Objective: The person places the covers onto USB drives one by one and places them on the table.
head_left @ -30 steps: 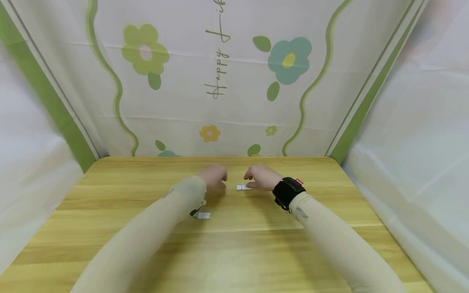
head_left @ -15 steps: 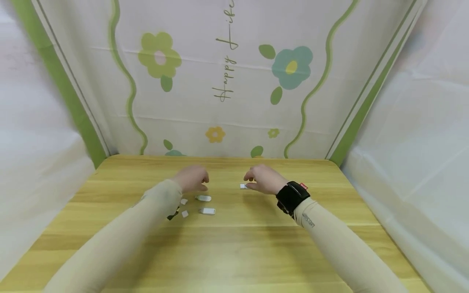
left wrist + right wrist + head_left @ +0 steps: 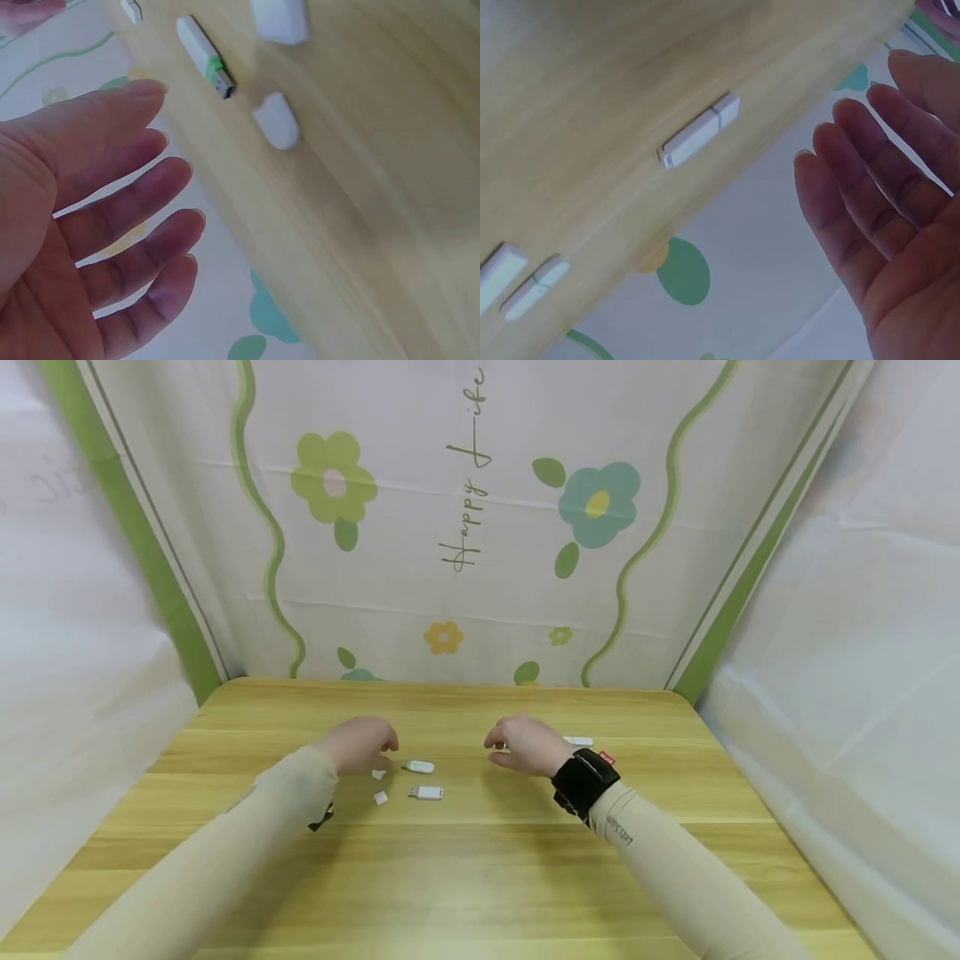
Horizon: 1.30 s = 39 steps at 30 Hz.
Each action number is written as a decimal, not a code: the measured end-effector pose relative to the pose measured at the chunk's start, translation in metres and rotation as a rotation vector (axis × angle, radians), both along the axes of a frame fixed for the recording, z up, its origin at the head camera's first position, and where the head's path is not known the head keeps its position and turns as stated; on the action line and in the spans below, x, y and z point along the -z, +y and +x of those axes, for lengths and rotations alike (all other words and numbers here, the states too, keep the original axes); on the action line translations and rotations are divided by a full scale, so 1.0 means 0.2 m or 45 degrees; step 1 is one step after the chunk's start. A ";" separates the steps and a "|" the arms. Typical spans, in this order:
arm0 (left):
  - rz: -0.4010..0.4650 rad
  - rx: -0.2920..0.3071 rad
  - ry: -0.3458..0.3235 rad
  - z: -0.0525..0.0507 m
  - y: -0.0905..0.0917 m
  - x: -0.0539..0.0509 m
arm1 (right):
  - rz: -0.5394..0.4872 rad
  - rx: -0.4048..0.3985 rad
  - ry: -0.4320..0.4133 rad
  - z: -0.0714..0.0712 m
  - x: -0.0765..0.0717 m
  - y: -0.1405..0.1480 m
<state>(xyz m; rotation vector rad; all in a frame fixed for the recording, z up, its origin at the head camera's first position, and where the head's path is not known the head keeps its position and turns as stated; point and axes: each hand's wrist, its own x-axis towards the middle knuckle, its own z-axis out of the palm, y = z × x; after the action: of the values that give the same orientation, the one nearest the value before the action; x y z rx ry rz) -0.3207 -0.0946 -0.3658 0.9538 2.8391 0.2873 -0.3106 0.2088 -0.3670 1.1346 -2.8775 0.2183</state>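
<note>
My left hand (image 3: 360,743) hovers just left of two uncapped USB sticks, its fingers loosely bent around nothing. One USB stick (image 3: 201,49) has a green band by its metal plug; the other USB stick (image 3: 429,793) lies nearer me. Two small white caps, an upper cap (image 3: 277,121) and a lower cap (image 3: 381,797), sit left of the plugs. My right hand (image 3: 528,745) is held over the table with relaxed fingers, holding nothing. Beside it in the right wrist view lies a capped USB stick (image 3: 701,130), mostly hidden by the hand in the head view.
Two more capped sticks show at the lower left of the right wrist view: a slim stick (image 3: 536,289) and a wider stick (image 3: 501,274). A wooden table (image 3: 465,877) carries everything. A flowered white curtain (image 3: 405,585) closes the far edge, with white sheets at both sides.
My left hand has drawn away leftward, uncovering the two open sticks and the caps. The right hand has shifted slightly nearer me, and a capped stick now shows behind its wrist.
</note>
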 end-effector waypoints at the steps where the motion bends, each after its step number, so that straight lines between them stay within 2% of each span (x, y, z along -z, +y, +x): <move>1: 0.002 0.002 0.000 0.01 -0.01 0.00 | 0.002 -0.003 -0.008 0.00 0.01 -0.01; 7: 0.011 -0.024 -0.015 0.02 -0.08 0.05 | 0.015 -0.027 -0.026 0.01 0.07 -0.06; 18: 0.089 -0.047 -0.067 0.02 -0.17 0.15 | 0.032 -0.036 -0.056 -0.04 0.14 -0.17; 25: 0.136 0.018 -0.026 0.01 -0.18 0.19 | 0.056 -0.062 -0.056 -0.09 0.15 -0.28; 33: 0.165 0.042 -0.064 -0.03 -0.18 0.22 | 0.115 -0.061 -0.032 -0.19 0.23 -0.43; 39: 0.180 0.073 -0.071 -0.05 -0.18 0.23 | 0.120 -0.062 -0.030 -0.23 0.26 -0.51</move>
<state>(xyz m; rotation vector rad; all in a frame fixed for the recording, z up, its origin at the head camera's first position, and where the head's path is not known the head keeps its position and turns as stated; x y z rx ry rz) -0.3303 -0.1313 -0.4110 1.0338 2.7658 0.5057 -0.3567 0.1064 -0.4197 1.2261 -2.9114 0.0995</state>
